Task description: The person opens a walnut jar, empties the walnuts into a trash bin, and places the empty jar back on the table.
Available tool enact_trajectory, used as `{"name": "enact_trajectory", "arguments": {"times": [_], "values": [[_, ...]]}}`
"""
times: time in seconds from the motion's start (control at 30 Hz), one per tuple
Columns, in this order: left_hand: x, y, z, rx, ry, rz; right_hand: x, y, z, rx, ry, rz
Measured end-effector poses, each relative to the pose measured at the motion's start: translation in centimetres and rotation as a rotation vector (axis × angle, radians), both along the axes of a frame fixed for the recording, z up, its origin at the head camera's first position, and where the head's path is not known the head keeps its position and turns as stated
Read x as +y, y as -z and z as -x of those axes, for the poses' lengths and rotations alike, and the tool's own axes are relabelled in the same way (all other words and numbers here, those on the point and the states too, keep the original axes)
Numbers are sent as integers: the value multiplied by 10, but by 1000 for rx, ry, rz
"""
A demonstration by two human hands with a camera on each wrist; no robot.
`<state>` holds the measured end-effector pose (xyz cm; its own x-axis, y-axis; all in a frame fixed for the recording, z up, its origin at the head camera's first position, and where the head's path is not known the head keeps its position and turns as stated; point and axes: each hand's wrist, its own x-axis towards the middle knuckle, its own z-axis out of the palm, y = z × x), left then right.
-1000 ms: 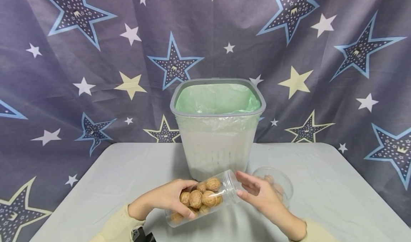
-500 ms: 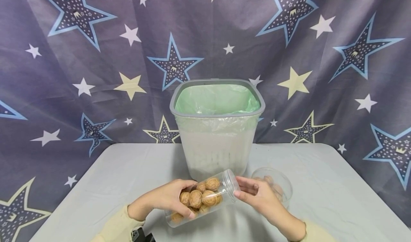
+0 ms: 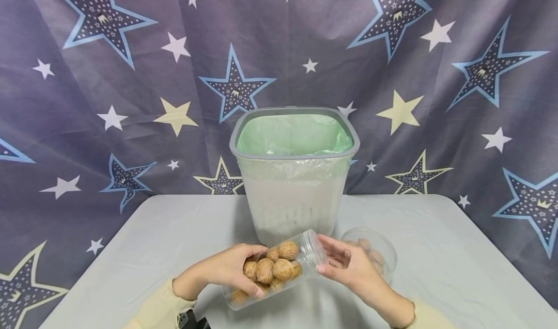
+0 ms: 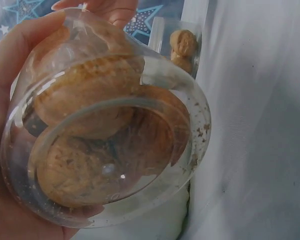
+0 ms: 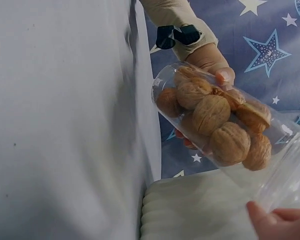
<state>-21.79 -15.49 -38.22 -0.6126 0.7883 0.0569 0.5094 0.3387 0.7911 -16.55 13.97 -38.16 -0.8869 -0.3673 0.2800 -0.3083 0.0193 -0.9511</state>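
1. Gripping a clear cylindrical plastic jar [image 3: 306, 266], the left hand [image 3: 233, 268] lies across its lower part with thumb and fingers curled around the wall, in the lower middle of the head view.
2. The jar is tilted, its base toward the lower left and its ridged clear end [image 3: 315, 249] raised toward the right; whether that end is a cap or a threaded neck is hard to tell.
3. Inside the jar lie several round, brown, wrinkled walnuts [image 3: 265, 271], heaped from the base to near the ridged end. The left wrist view shows the base close up, with small brown crumbs [image 4: 200, 132] along its edge.
4. The right hand [image 3: 353, 266], right of centre low in the head view, pinches the ridged end between thumb and fingertips.
5. Partly behind that hand, a clear round plastic container [image 3: 391, 248] stands on the pale grey worktop [image 3: 440, 261], with more walnuts [image 3: 377, 258] in it; their number cannot be told.
6. In the centre of the head view, just beyond the jar, stands a white plastic bin [image 3: 294, 198] with a grey rim [image 3: 294, 156], lined with a translucent green bag [image 3: 296, 130].
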Motion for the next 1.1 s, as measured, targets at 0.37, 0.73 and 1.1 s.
{"name": "enact_trajectory", "arguments": {"times": [0.37, 0.73, 1.1], "values": [[-3, -4, -1, -28, 41, -31, 0, 9, 8, 152, -226, 261], [-4, -4, 1, -28, 53, -41, 5, 9, 13, 195, -307, 343], [-9, -2, 3, -27, 51, -67, 11, 13, 13, 274, -272, 338]]}}
